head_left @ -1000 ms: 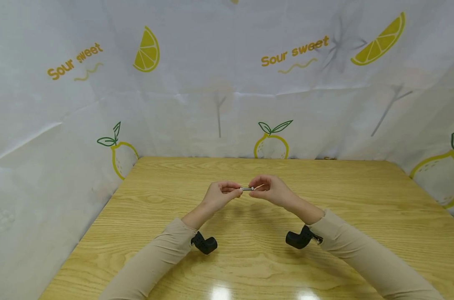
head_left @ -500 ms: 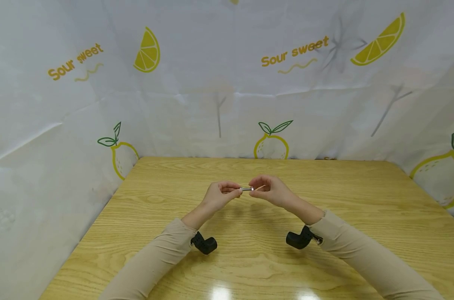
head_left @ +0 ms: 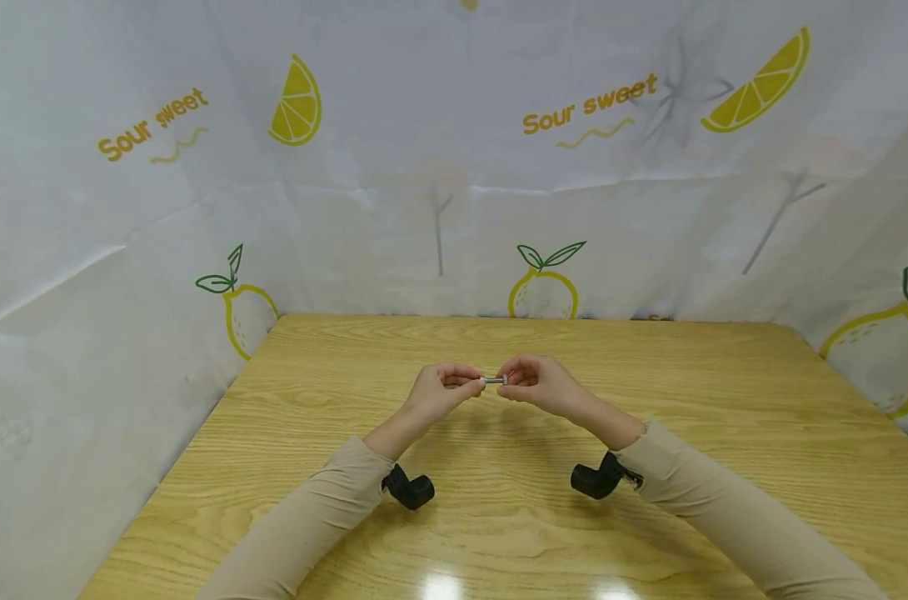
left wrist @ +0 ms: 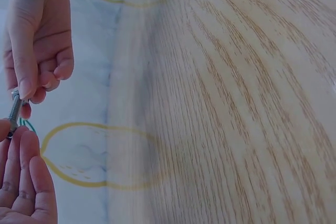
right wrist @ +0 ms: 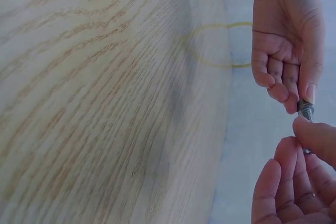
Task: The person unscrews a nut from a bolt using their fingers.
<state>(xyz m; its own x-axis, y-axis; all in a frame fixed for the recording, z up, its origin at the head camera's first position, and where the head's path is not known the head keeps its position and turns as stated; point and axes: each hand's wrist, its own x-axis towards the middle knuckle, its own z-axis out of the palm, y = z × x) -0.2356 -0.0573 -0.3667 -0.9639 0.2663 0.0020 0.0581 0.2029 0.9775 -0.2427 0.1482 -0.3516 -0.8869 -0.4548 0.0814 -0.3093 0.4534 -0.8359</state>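
Wooden table (head_left: 649,400) under lemon-print sheeting: a small metal bolt (head_left: 493,380) is pinched at each end by the left hand (head_left: 439,390) and right hand (head_left: 538,385), above mid-table. Nothing is apart yet — any turning seems unfinished.

Both forearms angled inward, left hand (head_left: 441,390) and right hand (head_left: 540,385) fingertip to fingertip, grips seemingly pinched.

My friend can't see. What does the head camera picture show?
Two hands meet above a wooden table, each pinching one end of a small metal bolt: the left hand and the right hand. Behind hangs a white cloth with lemons printed on it.
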